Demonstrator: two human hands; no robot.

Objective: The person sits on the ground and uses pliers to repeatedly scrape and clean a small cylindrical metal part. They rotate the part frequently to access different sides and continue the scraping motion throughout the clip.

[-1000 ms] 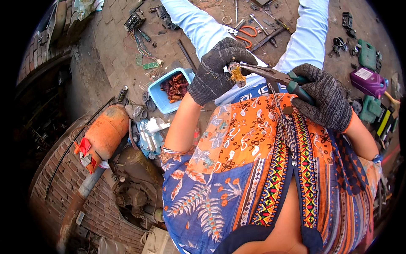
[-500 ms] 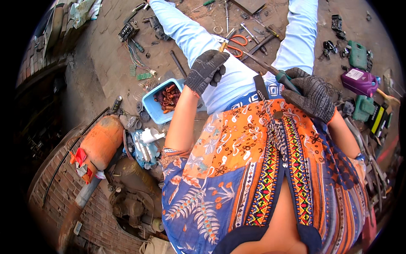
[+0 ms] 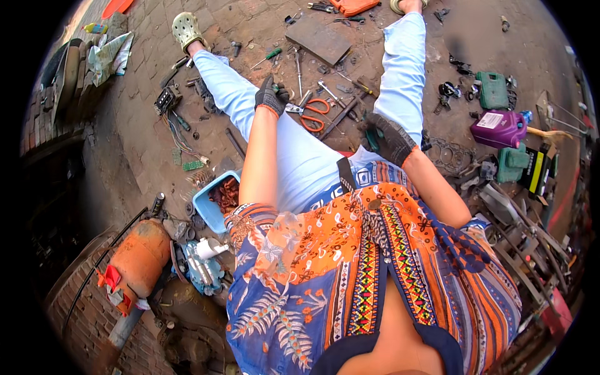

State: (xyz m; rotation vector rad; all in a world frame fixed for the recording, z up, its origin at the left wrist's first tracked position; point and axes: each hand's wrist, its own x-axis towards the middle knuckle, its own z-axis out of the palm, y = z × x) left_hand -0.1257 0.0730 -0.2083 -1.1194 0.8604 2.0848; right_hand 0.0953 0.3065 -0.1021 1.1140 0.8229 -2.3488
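Note:
My left hand [image 3: 272, 99], in a dark knit glove, is stretched forward over my left thigh with its fingers curled. A small bit of something shows at the fingers, too little to name. My right hand [image 3: 390, 140], gloved too, is low between my legs, closed around the teal handle of a screwdriver [image 3: 372, 139]; the blade cannot be made out. Just right of my left hand, orange-handled scissors [image 3: 314, 115] lie on the ground beside a short metal cylinder [image 3: 305, 98]. A hammer [image 3: 340, 116] lies between the scissors and my right hand.
By my left forearm stands a blue tub [image 3: 212, 209] of reddish-brown scraps. A flat metal plate [image 3: 319, 40] and a green-handled screwdriver [image 3: 267, 57] lie ahead. At right are a purple jug [image 3: 499, 129] and green cases [image 3: 494, 90]. An orange gas cylinder [image 3: 140, 256] lies at left.
My hands have moved apart and forward. The left shifted left, away from the scissors; the right carried the screwdriver forward and down. My view has shifted, showing more ground ahead.

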